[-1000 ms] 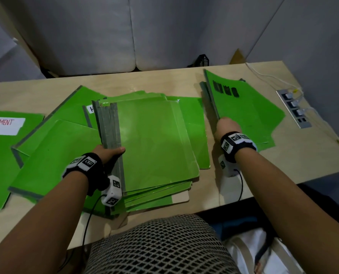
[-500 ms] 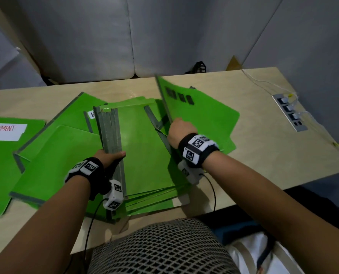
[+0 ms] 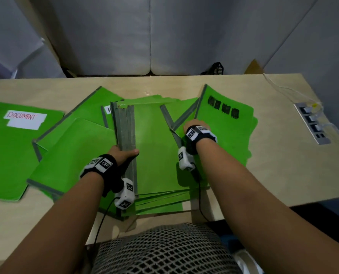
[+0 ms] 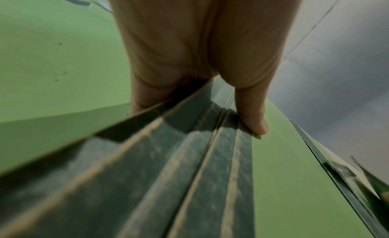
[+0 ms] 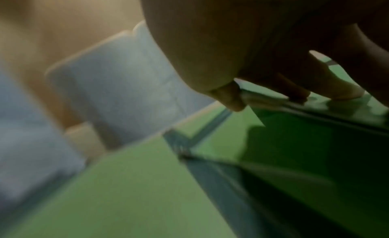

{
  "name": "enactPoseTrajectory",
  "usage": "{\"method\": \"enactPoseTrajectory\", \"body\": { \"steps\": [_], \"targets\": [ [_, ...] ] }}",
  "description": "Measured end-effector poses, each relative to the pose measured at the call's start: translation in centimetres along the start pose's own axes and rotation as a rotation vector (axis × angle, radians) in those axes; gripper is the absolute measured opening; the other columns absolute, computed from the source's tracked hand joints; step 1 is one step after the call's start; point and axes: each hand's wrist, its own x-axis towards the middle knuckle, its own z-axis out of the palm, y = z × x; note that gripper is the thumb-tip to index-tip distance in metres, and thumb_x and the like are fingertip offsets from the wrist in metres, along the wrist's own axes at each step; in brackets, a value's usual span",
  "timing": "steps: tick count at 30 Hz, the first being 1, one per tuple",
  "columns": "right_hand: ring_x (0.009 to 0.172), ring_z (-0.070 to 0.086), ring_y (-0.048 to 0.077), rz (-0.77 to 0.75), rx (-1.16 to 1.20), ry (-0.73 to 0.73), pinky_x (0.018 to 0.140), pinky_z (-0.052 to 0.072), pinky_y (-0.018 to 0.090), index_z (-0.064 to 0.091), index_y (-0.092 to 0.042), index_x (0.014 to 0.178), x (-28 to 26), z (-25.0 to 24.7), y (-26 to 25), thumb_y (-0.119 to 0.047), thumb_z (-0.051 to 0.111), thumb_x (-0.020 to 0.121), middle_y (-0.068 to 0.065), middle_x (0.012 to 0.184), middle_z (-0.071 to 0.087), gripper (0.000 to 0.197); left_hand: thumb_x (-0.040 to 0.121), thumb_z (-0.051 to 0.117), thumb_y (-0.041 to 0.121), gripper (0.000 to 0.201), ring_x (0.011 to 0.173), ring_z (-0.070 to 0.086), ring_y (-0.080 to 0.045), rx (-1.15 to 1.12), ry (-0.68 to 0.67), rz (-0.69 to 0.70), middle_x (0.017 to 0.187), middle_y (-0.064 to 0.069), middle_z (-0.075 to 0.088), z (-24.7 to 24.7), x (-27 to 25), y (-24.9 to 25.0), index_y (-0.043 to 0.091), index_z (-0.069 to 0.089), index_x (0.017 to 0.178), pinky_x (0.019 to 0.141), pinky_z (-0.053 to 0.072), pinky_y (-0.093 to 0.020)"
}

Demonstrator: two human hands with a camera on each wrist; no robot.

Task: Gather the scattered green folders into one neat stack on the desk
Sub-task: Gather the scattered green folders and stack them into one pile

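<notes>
Stack: pile of flat green card folders with grey taped spines (image 3: 156, 155) lies mid-table, near my edge.
Left hand (image 3: 123, 155): thumb (image 4: 252, 118) over, fingers under, pinching the pile's grey spines.
Right hand (image 3: 194, 125): fingers (image 5: 294, 90) curled on a green folder with black scribbled marks (image 3: 228, 131), tilted over the pile's right side.
Around: green folder labelled DOCUMENT (image 3: 16, 145) far left on the pale wooden table (image 3: 283, 165).

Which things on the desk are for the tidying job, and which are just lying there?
For the job:
stack, held by the left hand
blacked-out folder, held by the right hand
DOCUMENT folder
left folders

Just lying about:
power strip
cable
</notes>
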Motion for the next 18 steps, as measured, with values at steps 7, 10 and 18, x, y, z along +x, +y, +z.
{"method": "enactPoseTrajectory", "body": {
  "steps": [7, 10, 18],
  "targets": [
    [0.095, 0.061, 0.046, 0.174, 0.388, 0.169, 0.088, 0.041, 0.063, 0.066, -0.004, 0.108, 8.1, 3.4, -1.9, -0.087, 0.009, 0.065, 0.026, 0.109, 0.064, 0.109, 0.058, 0.080, 0.059, 0.116, 0.120, 0.054, -0.040, 0.014, -0.007, -0.022, 0.143, -0.023, 0.047, 0.1, 0.8, -0.3, 0.002, 0.030, 0.146, 0.098, 0.048, -0.050],
    [0.108, 0.057, 0.046, 0.187, 0.420, 0.092, 0.092, 0.042, 0.063, 0.060, -0.007, 0.123, 4.0, 1.6, -1.9, -0.080, 0.026, 0.075, 0.023, 0.122, 0.058, 0.094, 0.053, 0.080, 0.063, 0.119, 0.116, 0.056, -0.040, 0.016, -0.011, -0.015, 0.138, -0.023, 0.051, 0.1, 1.0, -0.5, 0.003, 0.035, 0.144, 0.095, 0.050, -0.052],
    [0.071, 0.055, 0.031, 0.060, 0.429, 0.106, 0.078, 0.054, 0.052, 0.056, -0.007, 0.074, 2.7, 0.6, -2.1, -0.035, 0.058, 0.074, 0.014, 0.083, 0.057, 0.028, 0.069, 0.078, 0.052, 0.106, 0.117, 0.055, -0.040, 0.033, 0.003, -0.024, 0.142, -0.023, 0.046, 0.1, 0.6, -0.4, 0.002, 0.028, 0.148, 0.084, 0.050, -0.040]
  ]
}}
